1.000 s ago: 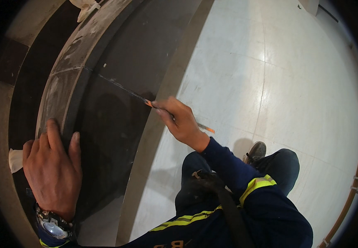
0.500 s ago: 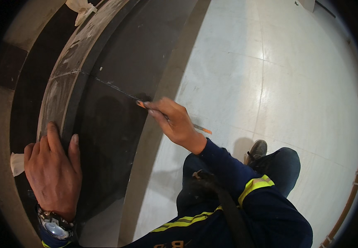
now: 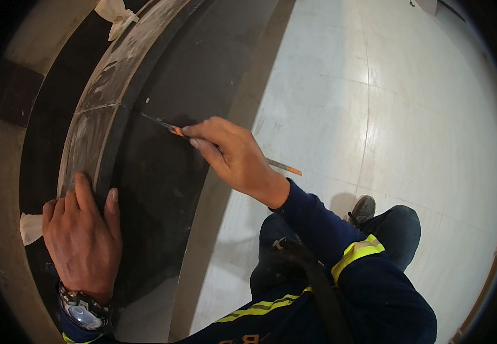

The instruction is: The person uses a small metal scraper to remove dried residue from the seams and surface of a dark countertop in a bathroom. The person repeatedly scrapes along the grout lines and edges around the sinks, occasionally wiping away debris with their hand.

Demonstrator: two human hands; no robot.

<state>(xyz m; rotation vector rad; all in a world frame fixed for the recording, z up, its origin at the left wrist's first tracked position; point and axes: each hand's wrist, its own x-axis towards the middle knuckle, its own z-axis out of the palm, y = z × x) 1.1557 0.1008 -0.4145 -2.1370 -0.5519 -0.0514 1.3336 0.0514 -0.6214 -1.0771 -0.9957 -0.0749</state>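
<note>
My left hand rests palm down on the curved ledge, its fingers stretched out and the thumb apart. A slim tool with an orange-and-black front part is pinched between my right hand's thumb and fingers. Its thin dark tip points up and left over the dark panel, lying along a pale joint line that crosses panel and ledge. Behind my right hand the tool's orange rear end sticks out. Whether the tip touches the panel, I cannot tell.
White cloth-like pieces lie beside my left hand and at the far end of the ledge. A brown border strip separates the panel from the pale tiled floor. My shoe stands on the floor at right.
My right hand has moved left and slightly away from me, carrying the tool along the joint line. The left hand stays on the ledge; the whole view has shifted slightly.
</note>
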